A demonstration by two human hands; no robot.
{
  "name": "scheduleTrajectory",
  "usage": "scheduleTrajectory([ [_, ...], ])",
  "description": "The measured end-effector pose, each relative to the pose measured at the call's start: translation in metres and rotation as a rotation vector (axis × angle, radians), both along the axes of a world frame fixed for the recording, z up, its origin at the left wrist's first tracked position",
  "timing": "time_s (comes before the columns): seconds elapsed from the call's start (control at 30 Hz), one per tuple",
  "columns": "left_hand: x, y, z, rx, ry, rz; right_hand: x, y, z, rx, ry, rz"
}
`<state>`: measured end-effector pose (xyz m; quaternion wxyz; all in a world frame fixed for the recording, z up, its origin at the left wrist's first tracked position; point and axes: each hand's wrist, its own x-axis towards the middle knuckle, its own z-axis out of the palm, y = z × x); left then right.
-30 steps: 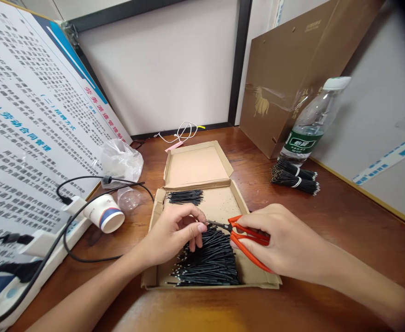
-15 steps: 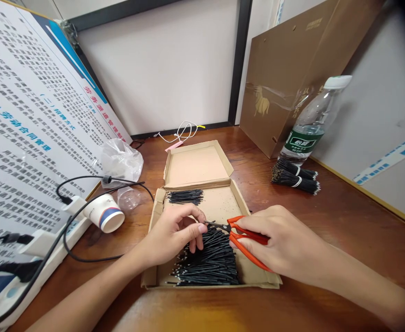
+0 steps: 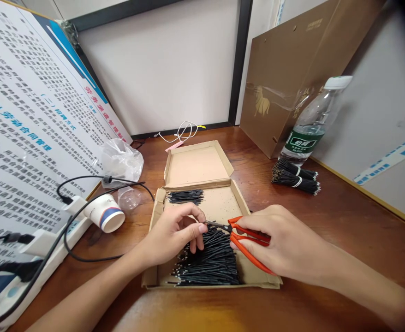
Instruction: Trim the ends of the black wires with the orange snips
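Red-handled scissors (image 3: 249, 235) are in my right hand (image 3: 278, 237), its fingers wrapped round the handles. Their dark blades point left and reach the fingertips of my left hand (image 3: 180, 230). Thumb and forefinger of that hand are pinched together at the blade tips; what they hold is too small to make out. Beneath both hands lies a large pile of short black wires (image 3: 211, 263) with pale ends, inside an open shallow cardboard box (image 3: 219, 203). A smaller row of black wires (image 3: 185, 197) sits at the box's far left.
Two tied bundles of black wires (image 3: 294, 177) lie by a water bottle (image 3: 304, 133) at right, before a brown carton (image 3: 278, 83). On the left are a paper cup (image 3: 107, 214), a plastic bag (image 3: 121, 159), and a power strip (image 3: 43, 263) with black cables.
Almost nothing differs. The scissors and my right hand have shifted very slightly to the right, while my left hand keeps its place.
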<state>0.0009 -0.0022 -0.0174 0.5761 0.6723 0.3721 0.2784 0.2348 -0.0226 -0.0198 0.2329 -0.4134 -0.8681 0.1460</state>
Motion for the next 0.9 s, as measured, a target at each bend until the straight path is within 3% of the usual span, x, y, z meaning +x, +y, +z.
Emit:
scheduleTrajectory([
  [0.47, -0.0017, -0.0004, -0.0006, -0.008, 0.001, -0.001, -0.0001, -0.0024, 0.0040, -0.014, -0.006, -0.014],
  [0.9, -0.0025, 0.0003, -0.0022, 0.004, 0.010, -0.009, 0.0011, 0.0001, -0.0026, 0.047, 0.003, 0.016],
])
